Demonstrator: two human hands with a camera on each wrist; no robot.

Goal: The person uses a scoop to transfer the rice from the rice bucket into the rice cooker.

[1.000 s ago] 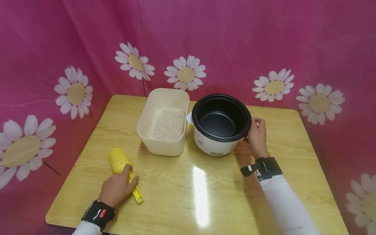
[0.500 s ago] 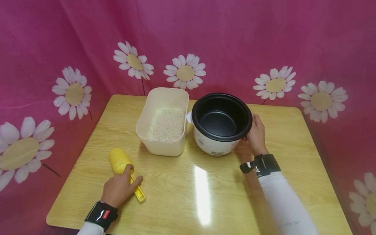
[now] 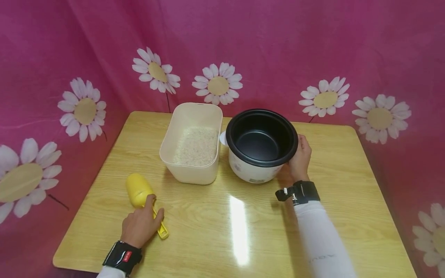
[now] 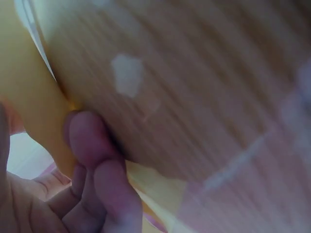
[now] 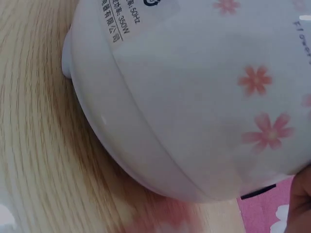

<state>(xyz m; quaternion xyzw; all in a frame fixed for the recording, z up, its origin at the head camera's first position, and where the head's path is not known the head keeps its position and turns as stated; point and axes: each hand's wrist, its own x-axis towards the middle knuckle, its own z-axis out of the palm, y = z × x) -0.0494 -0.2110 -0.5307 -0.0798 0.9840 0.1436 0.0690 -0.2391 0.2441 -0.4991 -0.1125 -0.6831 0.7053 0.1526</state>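
Observation:
A yellow scoop (image 3: 137,188) lies at the left front of the table, its bowl pointing away. My left hand (image 3: 139,226) holds it where the handle joins the bowl; in the left wrist view curled fingers (image 4: 90,138) press against the yellow plastic. Farther back stands a white rice cooker (image 3: 252,170) without a lid, its black inner pot showing nothing inside. At its right side, my right hand (image 3: 300,160) grips it just below the rim, fingers partly hidden behind the pot. Pink flowers and a printed label mark the cooker's wall in the right wrist view.
Left of the cooker, close beside it, stands a cream bin (image 3: 189,174) with rice (image 3: 197,146) in the bottom. The wooden table (image 3: 208,231) runs up to a pink curtain (image 3: 271,50) with daisies at the back and sides.
My right wrist and forearm have swung a little to the left while the hand stays at the cooker. The scoop, bin and cooker keep nearly the same places.

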